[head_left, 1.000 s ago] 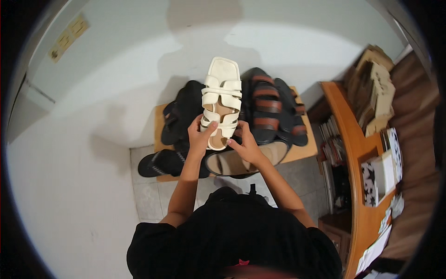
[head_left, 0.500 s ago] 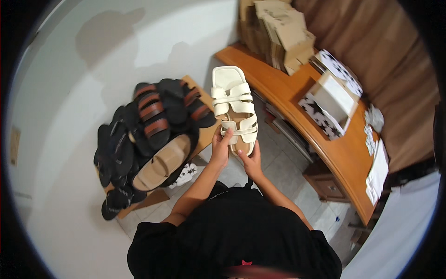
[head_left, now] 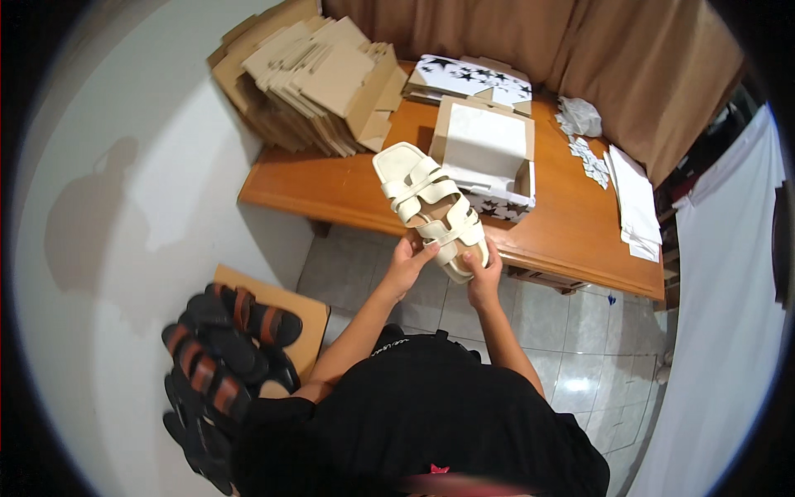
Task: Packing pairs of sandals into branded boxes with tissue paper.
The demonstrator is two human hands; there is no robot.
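Both hands hold one cream strappy sandal point(head_left: 429, 205) by its heel end, toe pointing away from me. My left hand point(head_left: 410, 262) grips the heel from the left side, and my right hand point(head_left: 483, 273) pinches it from the right. The sandal hovers over the front edge of an orange wooden table point(head_left: 339, 189), just in front of an open white shoe box point(head_left: 485, 151) with a star pattern on its outside.
A stack of flat brown cardboard point(head_left: 310, 70) lies at the table's back left. A star-patterned lid point(head_left: 469, 78) sits behind the box, white paper sheets point(head_left: 637, 199) to the right. Dark sandals point(head_left: 224, 348) pile on a low board at lower left. Tiled floor below.
My view has swung right from the pile of dark sandals to the table. The cream sandal stayed in both hands and now sits before the open box.
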